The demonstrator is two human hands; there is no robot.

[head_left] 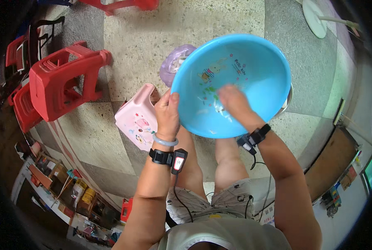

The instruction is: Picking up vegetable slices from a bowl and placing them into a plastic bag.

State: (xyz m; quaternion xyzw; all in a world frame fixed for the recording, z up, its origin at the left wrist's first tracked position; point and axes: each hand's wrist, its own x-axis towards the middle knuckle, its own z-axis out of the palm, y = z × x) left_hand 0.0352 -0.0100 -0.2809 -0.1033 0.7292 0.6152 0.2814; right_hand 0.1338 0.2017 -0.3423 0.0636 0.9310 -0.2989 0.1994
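Note:
A large light-blue plastic basin [265, 66] with a printed rabbit is tilted up over my knees, its inside facing me. My left hand [167, 113] grips its left rim, thumb on top, with a pale bangle on the wrist. Inside the basin, my right hand [235, 103] is close to the lower wall. Its fingers are smeared by motion, so what they hold, if anything, cannot be made out. Small white wet-looking bits or glints [224, 111] lie by that hand, near the green part of the print.
A purple plastic bag [168, 71] with pale pieces stands behind the basin's left edge. Left of my knees is a pink stool [136, 125]; red stools [61, 83] are farther left. Part of a metal-looking vessel [288, 99] shows behind the basin's right rim. A white round stand base [314, 20] is far right.

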